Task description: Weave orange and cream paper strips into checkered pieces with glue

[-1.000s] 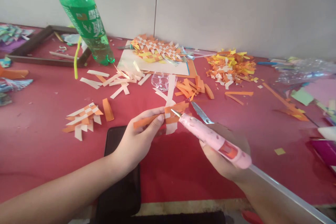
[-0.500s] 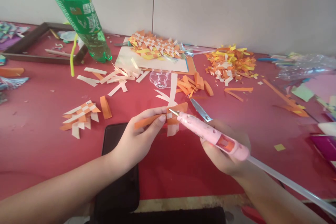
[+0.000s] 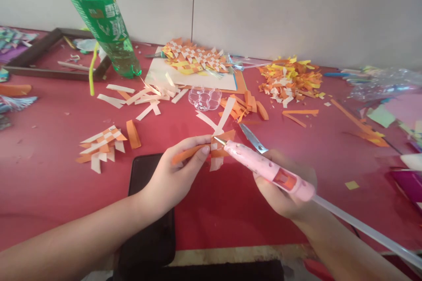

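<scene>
While the fingers (image 3: 201, 151) of the left hand (image 3: 171, 180) pinch the woven strips (image 3: 221, 137) just above the red worktop (image 3: 49, 171), the right hand (image 3: 283, 191) grips the glue gun (image 3: 267, 170), its nozzle touching the weave. This looks like gluing; the next move calls for a steady tip, with fingertips kept clear.
</scene>
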### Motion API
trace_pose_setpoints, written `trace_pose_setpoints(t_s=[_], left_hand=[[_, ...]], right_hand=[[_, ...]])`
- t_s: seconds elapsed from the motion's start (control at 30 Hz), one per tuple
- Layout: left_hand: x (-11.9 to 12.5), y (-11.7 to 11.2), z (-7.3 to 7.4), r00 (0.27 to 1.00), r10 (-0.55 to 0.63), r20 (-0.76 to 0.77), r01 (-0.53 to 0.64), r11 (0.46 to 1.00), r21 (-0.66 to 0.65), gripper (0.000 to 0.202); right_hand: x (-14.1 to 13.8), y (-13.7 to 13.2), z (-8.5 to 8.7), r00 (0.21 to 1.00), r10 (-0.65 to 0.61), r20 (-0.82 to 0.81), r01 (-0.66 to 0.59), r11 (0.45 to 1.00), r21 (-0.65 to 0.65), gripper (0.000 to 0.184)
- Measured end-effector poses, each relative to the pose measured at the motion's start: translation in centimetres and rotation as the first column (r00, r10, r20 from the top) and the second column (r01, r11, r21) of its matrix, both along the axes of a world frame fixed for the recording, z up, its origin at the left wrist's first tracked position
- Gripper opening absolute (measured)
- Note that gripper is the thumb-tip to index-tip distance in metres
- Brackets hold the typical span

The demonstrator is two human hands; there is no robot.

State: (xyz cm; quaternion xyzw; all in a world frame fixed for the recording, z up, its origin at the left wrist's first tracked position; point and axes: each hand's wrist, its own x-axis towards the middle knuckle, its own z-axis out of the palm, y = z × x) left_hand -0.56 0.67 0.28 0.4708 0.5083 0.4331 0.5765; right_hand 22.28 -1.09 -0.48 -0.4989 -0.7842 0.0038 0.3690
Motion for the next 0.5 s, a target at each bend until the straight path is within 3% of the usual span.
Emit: trace_pose_setpoints(t_s=[0.5], left_hand=[[0.08,0.07,0.21,0.988,0.004,0.154,0.008,0.997,-0.082,0.021]], right_hand=[[-0.07,0.12,0.22,0.997,0.071,-0.038,-0.071,0.997,-0.005,0.012]])
